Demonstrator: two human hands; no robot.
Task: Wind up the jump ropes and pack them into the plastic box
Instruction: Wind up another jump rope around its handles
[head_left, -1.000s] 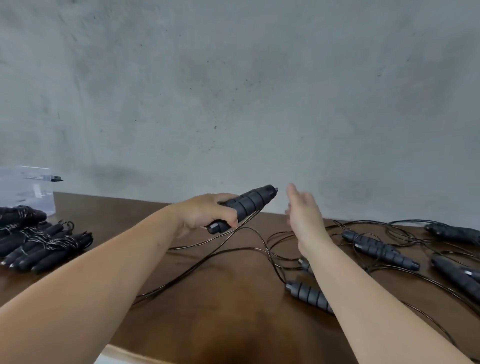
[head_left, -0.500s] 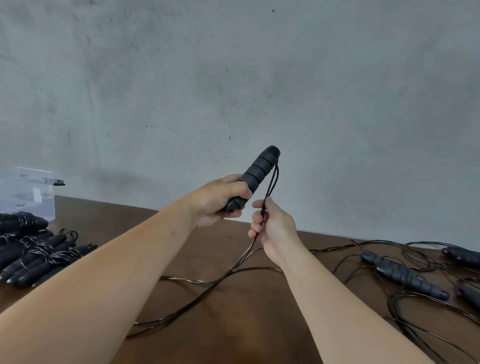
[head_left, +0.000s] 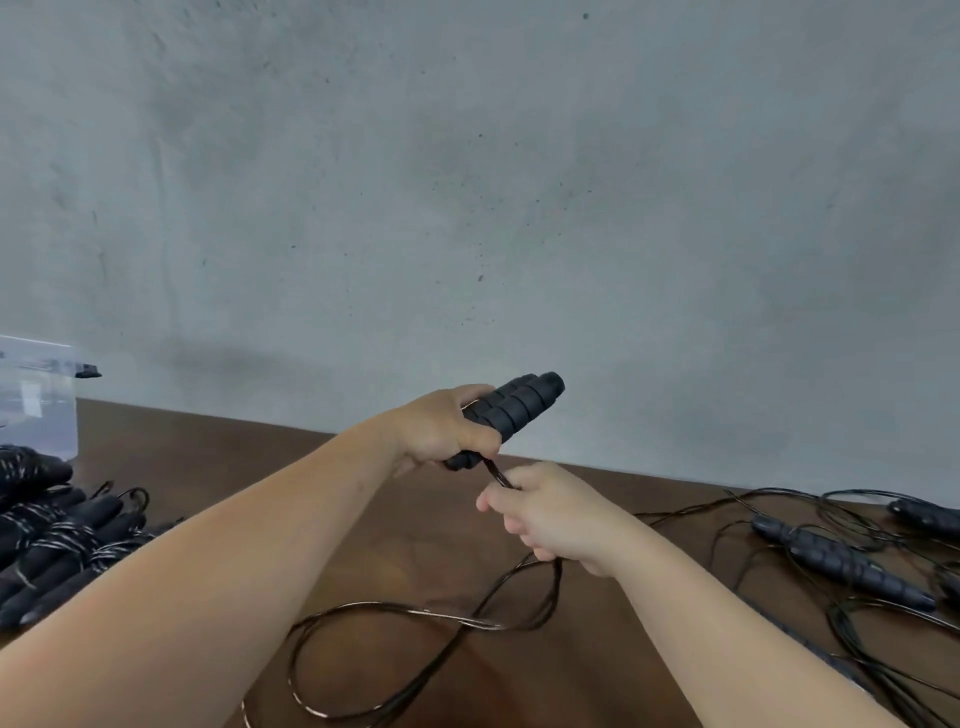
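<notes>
Spanning the lower frame, a brown table (head_left: 218, 467) against a grey concrete wall (head_left: 467, 182), with a clear plastic box (head_left: 36, 395) at the far left edge and a heap of wound jump ropes (head_left: 57, 540) just in front of it. Sprawling loose at the right, unwound ropes (head_left: 841, 556) with black handles. Gripping two black foam handles (head_left: 511, 410) together above the table, the left hand (head_left: 441, 431); just below, the right hand (head_left: 550, 514) clenched around the thin cord (head_left: 415, 618), which trails in loops onto the tabletop.
</notes>
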